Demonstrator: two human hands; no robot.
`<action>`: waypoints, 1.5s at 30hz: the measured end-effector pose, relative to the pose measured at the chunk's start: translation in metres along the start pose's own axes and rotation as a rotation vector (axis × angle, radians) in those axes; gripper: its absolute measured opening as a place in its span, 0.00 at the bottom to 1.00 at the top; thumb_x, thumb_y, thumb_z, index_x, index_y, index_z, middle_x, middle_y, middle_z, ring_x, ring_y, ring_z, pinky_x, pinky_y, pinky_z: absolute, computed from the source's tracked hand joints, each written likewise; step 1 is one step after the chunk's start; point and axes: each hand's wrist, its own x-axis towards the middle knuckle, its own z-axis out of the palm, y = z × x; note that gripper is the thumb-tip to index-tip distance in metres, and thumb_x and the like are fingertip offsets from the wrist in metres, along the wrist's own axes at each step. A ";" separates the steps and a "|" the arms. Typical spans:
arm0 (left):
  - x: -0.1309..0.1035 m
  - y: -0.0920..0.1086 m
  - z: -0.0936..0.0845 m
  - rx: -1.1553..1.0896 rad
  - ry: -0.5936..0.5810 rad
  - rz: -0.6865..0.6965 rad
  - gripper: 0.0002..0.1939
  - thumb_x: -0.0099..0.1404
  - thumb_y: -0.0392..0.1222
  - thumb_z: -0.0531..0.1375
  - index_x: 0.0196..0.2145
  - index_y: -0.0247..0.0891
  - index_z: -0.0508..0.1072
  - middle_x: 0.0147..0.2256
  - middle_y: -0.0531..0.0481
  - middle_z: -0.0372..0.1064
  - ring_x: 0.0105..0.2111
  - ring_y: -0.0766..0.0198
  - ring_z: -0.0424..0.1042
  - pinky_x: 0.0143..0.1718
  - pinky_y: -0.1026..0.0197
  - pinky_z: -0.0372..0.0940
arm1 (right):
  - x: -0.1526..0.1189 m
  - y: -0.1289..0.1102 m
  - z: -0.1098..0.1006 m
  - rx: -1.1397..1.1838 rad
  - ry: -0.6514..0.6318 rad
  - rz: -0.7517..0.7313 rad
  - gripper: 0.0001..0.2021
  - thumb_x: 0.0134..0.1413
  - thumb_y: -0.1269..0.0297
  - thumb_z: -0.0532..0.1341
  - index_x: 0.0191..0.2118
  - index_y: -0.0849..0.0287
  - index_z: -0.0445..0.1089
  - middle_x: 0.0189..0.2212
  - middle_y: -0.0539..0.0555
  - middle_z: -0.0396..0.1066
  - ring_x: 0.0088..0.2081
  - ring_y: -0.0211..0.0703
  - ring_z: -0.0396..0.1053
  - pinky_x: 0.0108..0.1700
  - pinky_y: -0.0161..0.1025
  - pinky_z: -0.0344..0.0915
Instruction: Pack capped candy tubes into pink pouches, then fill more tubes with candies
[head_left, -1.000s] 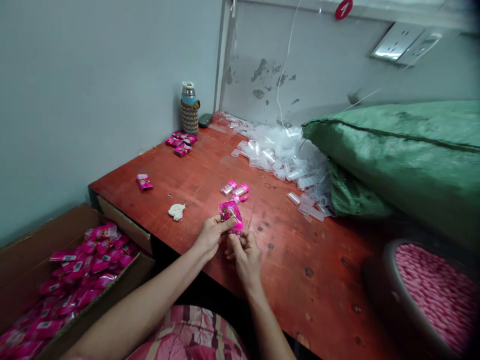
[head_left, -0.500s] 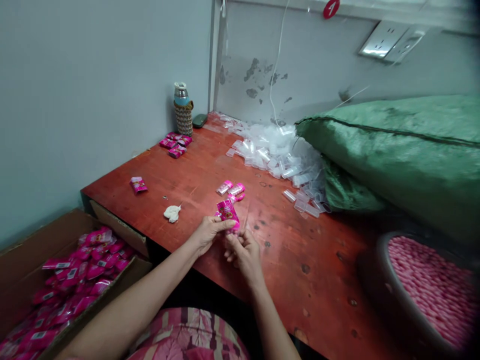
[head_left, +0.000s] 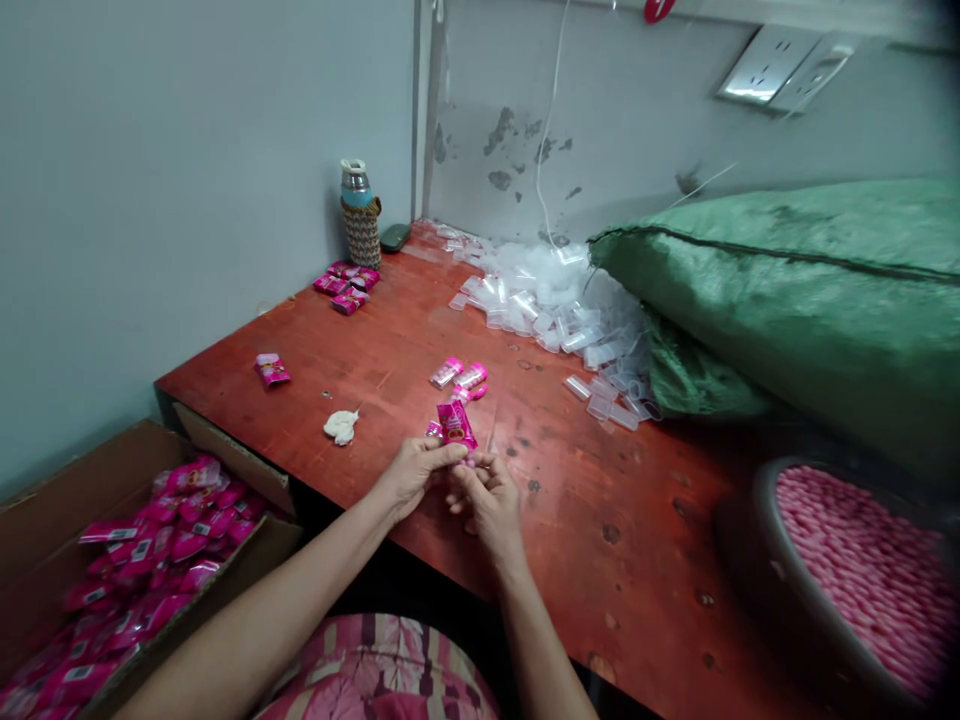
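Note:
My left hand (head_left: 418, 472) is closed on a small pink printed packet (head_left: 457, 425), with the thumb pressed across its lower part. Close against its lower end is my right hand (head_left: 487, 497), thumb and fingers pinched together; whatever lies between those fingertips is hidden. Just beyond the packet, small clear containers with pink caps (head_left: 471, 376) lie on the red table (head_left: 570, 520). Another pink piece (head_left: 433, 429) shows beside the packet, partly covered by it.
A carton (head_left: 277, 545) of pink packets stands at the left. Clear plastic tubes (head_left: 525, 300) are heaped at the back beside a green sack (head_left: 780, 260). On the right sits a dark tub (head_left: 765, 520) of pink pellets. A bottle (head_left: 362, 225) stands at the far corner.
The packet has tilted slightly and its upper end now looks pinched in and narrower. My hands stay almost in place, and the whole view has shifted a little.

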 end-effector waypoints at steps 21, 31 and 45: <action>-0.070 0.009 -0.033 -0.216 0.368 0.286 0.10 0.51 0.42 0.63 0.28 0.32 0.74 0.34 0.44 0.73 0.35 0.59 0.71 0.43 0.55 0.64 | 0.009 -0.006 0.004 -0.047 -0.220 0.022 0.13 0.40 0.62 0.65 0.32 0.58 0.61 0.16 0.43 0.65 0.15 0.31 0.62 0.16 0.27 0.57; -0.024 0.000 -0.055 1.132 0.316 0.543 0.22 0.56 0.47 0.58 0.48 0.39 0.67 0.52 0.42 0.61 0.53 0.53 0.58 0.54 0.48 0.49 | 0.022 -0.001 -0.017 -0.181 -0.089 -0.005 0.11 0.49 0.56 0.57 0.30 0.59 0.61 0.19 0.47 0.67 0.18 0.31 0.64 0.18 0.27 0.59; 0.010 -0.025 -0.056 1.453 0.261 0.842 0.12 0.61 0.38 0.53 0.41 0.41 0.72 0.46 0.46 0.67 0.51 0.56 0.61 0.53 0.45 0.50 | 0.029 0.004 -0.004 -0.244 0.040 -0.078 0.15 0.46 0.57 0.60 0.39 0.58 0.62 0.29 0.51 0.69 0.28 0.39 0.68 0.26 0.34 0.64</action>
